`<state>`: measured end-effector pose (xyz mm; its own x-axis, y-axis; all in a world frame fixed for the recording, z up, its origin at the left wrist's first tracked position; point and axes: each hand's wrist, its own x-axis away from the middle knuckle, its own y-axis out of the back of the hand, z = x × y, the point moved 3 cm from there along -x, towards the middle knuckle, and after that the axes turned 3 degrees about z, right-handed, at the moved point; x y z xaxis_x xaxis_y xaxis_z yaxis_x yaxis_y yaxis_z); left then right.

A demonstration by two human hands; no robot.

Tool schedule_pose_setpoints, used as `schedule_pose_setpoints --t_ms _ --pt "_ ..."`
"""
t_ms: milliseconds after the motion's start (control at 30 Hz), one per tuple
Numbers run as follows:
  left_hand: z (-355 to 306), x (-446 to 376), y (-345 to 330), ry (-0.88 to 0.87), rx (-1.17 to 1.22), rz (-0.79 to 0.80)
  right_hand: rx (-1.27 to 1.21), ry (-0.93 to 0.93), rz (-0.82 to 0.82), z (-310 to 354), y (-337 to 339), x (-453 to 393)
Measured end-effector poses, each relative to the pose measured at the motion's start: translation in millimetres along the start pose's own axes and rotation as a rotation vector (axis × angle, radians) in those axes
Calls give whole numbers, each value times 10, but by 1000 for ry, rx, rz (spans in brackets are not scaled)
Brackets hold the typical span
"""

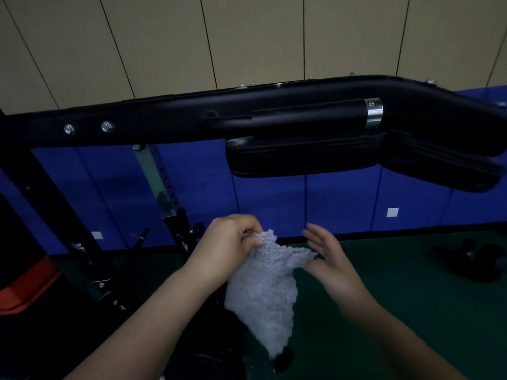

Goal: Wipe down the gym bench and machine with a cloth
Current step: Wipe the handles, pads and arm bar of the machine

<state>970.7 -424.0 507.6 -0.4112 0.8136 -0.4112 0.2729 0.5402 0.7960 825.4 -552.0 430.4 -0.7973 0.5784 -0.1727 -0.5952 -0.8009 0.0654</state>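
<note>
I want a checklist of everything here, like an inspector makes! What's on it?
Surface: green floor.
Job's things: fluffy grey cloth held in the air; black machine bar and black pad above it.
Clutter: dark object on the floor, right.
Hands: left hand pinches the cloth's top; right hand open, touching its corner.
Cables: nothing seen.
Surroundings: blue wall mats, beige panels, orange part at left.
</note>
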Motion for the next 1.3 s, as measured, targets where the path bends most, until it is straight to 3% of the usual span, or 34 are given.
schedule_pose_setpoints --t_ms 100,167,333,400,533,633,700,767,867,967,1033,1167,1300 --pt "-40 -10 -47 -19 115 131 62 20 219 121 -77 -35" --pt "-66 -17 -69 -6 225 173 152 14 272 166 -114 -76" --pt "68 0 -89 193 664 42 172 2 264 334 -85 -122" --pt "118 58 -200 260 796 132 75 -18 282 416 -60 -125" --pt "225 186 -528 297 721 422 32 56 170 533 7 -210" --pt "343 199 -618 419 659 368 82 176 70 565 113 -261" --pt "417 181 -573 550 665 291 211 238 100 522 125 -238" --pt "464 153 -511 665 844 247 401 200 232 404 57 -175" --pt "447 115 -408 695 1017 256 566 154 420 196 -73 -62" --pt "427 82 -353 629 944 291 379 173 193 226 -41 -59" --pt "365 62 -330 577 884 333 404 239 41 310 11 -100" --pt "187 15 -319 491 885 417 522 125 155 360 -38 -202" --pt "60 5 -289 508 1016 358 394 47 29 307 -11 -235"
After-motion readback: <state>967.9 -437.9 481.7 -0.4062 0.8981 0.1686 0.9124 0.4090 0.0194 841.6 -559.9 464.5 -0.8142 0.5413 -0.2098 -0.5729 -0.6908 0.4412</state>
